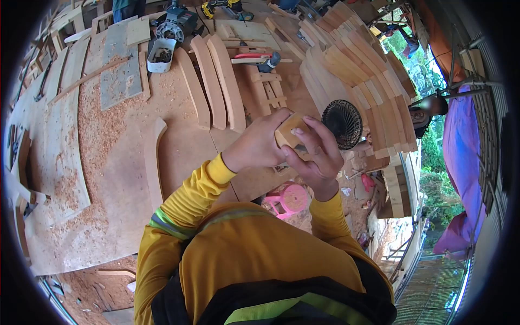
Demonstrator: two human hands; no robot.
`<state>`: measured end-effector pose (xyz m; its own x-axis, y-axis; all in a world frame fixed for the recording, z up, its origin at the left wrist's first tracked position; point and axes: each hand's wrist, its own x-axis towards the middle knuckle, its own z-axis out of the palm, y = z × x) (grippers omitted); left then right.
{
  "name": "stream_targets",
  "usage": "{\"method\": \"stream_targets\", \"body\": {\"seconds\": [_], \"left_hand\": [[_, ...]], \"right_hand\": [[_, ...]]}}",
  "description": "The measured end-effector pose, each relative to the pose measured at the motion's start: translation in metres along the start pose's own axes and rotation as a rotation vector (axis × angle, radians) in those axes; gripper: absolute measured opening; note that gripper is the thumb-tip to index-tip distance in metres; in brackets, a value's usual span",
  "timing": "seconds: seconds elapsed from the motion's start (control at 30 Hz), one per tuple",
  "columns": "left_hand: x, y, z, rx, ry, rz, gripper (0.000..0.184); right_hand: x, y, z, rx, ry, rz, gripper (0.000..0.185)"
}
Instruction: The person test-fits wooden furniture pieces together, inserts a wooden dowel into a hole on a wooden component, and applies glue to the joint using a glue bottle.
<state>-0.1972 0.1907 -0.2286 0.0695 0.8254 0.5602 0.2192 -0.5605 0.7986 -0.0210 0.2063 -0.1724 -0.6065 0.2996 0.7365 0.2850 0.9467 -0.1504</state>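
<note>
Above the workbench, in front of my chest, I hold a small light-brown wooden block (288, 131) with both hands. My left hand (259, 142) is closed around its left side. My right hand (318, 157) grips it from the right, with fingertips on its edge and face. Part of the block is hidden by my fingers. Just beyond my right hand stands a round black fan (342, 124). Behind my left hand lie several curved wooden pieces (227, 81), side by side on the bench.
A sawdust-strewn plywood bench (119, 173) spreads left, bearing one curved strip (155, 162). A white container (161, 56), power tool (179, 24) and clamp (265, 60) lie farther back. Stacked curved boards (363, 65) stand right, a pink stool (291, 198) below, another person (430, 111) far right.
</note>
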Motion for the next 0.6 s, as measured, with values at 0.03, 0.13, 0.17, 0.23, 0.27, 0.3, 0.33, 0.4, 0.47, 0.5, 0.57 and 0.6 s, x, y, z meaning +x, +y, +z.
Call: {"method": "stream_targets", "body": {"seconds": [0.03,0.13,0.17,0.23,0.27,0.3,0.33,0.4,0.47,0.5,0.57,0.6], "left_hand": [[-0.001,0.001,0.000,0.020,0.020,0.010,0.062],[0.002,0.000,0.000,-0.129,0.003,-0.051,0.057],[0.002,-0.002,-0.001,-0.207,-0.007,-0.096,0.055],[0.004,-0.009,0.001,-0.243,0.043,-0.011,0.053],[0.004,-0.013,0.000,-0.253,0.080,0.021,0.052],[0.006,-0.012,-0.001,-0.203,0.075,0.071,0.051],[0.008,-0.009,-0.003,-0.158,0.059,0.126,0.051],[0.009,0.002,-0.003,-0.123,0.044,0.122,0.051],[0.009,0.010,-0.006,-0.158,0.008,0.058,0.055],[0.009,0.013,-0.009,-0.203,-0.014,-0.010,0.059],[0.007,0.015,-0.017,-0.266,0.042,-0.001,0.067],[0.004,0.014,-0.023,-0.281,0.118,0.077,0.071]], "right_hand": [[-0.002,0.003,0.000,-0.003,-0.007,-0.018,0.056],[-0.014,0.011,0.013,0.396,0.143,0.113,0.087],[-0.019,0.012,0.024,0.612,0.216,0.185,0.099],[-0.034,0.018,0.035,0.745,0.237,0.314,0.115],[-0.042,0.020,0.043,0.826,0.231,0.384,0.123],[-0.049,0.015,0.054,0.916,0.182,0.542,0.120],[-0.058,0.015,0.067,0.971,0.088,0.596,0.117],[-0.088,0.022,0.098,1.043,-0.089,0.693,0.110],[-0.129,0.032,0.138,0.940,0.002,0.700,0.096],[-0.132,0.032,0.146,0.890,0.058,0.648,0.090],[-0.122,0.027,0.150,0.787,0.182,0.491,0.078],[-0.105,0.024,0.146,0.737,0.252,0.380,0.072]]}}
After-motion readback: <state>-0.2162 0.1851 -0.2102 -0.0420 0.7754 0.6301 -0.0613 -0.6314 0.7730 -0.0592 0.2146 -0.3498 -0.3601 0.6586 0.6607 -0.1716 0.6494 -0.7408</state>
